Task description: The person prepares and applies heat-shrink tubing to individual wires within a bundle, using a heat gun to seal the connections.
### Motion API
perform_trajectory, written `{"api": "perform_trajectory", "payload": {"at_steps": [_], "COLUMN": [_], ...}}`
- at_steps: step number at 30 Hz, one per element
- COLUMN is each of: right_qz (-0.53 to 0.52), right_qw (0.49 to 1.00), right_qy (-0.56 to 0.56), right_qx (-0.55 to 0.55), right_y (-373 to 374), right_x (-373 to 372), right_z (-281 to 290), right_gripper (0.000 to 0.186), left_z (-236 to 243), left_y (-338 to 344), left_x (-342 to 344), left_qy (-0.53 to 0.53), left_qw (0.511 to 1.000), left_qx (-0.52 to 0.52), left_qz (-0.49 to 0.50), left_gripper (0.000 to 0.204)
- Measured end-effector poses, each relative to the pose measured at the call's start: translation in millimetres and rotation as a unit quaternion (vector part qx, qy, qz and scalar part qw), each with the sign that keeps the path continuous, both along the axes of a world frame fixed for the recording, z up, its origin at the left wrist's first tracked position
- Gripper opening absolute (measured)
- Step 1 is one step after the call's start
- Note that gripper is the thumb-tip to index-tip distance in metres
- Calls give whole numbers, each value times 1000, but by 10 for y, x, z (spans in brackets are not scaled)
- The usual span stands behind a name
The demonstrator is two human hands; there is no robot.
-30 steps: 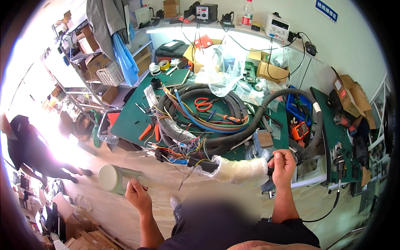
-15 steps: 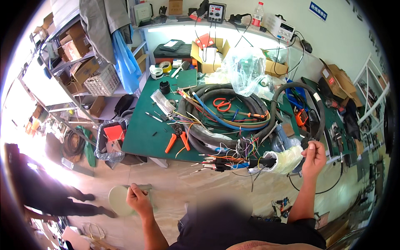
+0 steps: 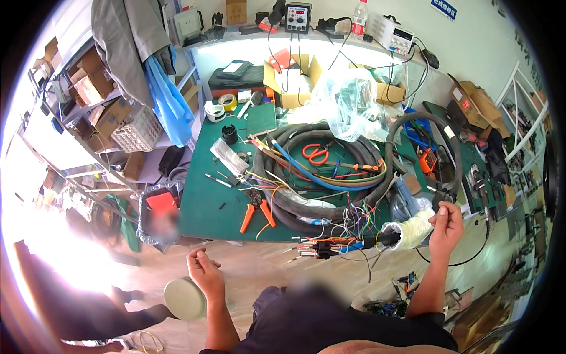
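Observation:
My right hand is closed on the thick black cable near the table's front right. Beside it, bubble-wrapped padding surrounds a black sleeve with a bundle of loose, tipped wire ends. My left hand hangs before the table, fingers curled; what they hold, if anything, is unclear. On the green table lie coiled cables, orange-handled strippers, red-handled pliers and a screwdriver.
A round stool stands by my left hand, near a co-worker's dark-clothed legs. Left of the table are a lined bin and shelves. A blue tool tray lies right; boxes and instruments sit behind.
The view has shifted, showing more of the table's front. My right hand has moved rightward with the cable and padding. My left hand has shifted slightly right. The co-worker's legs have moved rightward.

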State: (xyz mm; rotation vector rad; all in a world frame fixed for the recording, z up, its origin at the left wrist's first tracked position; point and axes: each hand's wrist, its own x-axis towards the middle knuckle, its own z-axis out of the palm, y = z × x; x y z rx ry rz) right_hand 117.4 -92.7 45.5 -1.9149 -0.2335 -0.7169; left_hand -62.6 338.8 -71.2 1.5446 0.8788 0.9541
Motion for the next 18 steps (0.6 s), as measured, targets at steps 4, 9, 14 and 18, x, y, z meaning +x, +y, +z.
{"api": "perform_trajectory", "payload": {"at_steps": [4, 9, 14, 18], "right_qz": [17, 7, -17, -4], "right_qw": [1000, 988, 962, 943], "right_qy": [-3, -43, -88, -86], "right_qx": [-20, -150, -257, -321], "right_y": [276, 806, 1738, 2507], "right_x": [154, 280, 434, 817], "right_z": [104, 435, 907, 1195], "right_gripper": [13, 12, 12, 11], "left_z": [-110, -382, -968, -1537], "left_y": [307, 971, 1894, 2448], "left_x": [172, 586, 1079, 1350], "left_qy": [24, 61, 130, 212], "left_qw": [999, 997, 987, 942], "left_qx": [3, 30, 91, 254], "left_qz": [-23, -29, -37, -55], "left_gripper": [32, 34, 31, 18]}}
